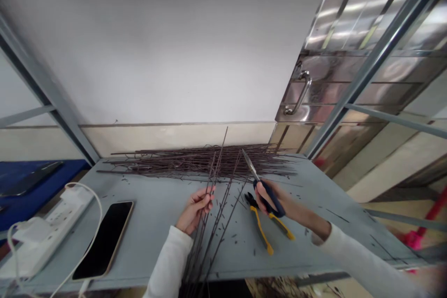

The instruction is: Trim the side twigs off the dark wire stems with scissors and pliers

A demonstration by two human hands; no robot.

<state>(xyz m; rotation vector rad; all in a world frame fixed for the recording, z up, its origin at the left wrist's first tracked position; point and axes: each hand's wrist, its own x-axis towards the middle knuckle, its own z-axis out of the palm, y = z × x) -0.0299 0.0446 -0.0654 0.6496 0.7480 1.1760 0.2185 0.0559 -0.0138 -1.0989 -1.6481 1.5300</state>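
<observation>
My left hand (196, 208) is closed around a bundle of thin dark twigs (209, 223) that run from below the table edge up toward the wall. My right hand (270, 198) grips the dark blue handles of a pair of scissors (250, 166), blades pointing up and left near the twig tips. A big pile of the same dark twigs (195, 160) lies across the back of the grey table (153, 228). Yellow-handled pliers (263, 228) lie on the table just below my right hand.
A black phone (104, 237) lies face up at the left front. A white power strip with a cable (45, 230) sits at the far left. Short twig cuttings are scattered on the table. A steel door with a handle (300, 93) stands at the right.
</observation>
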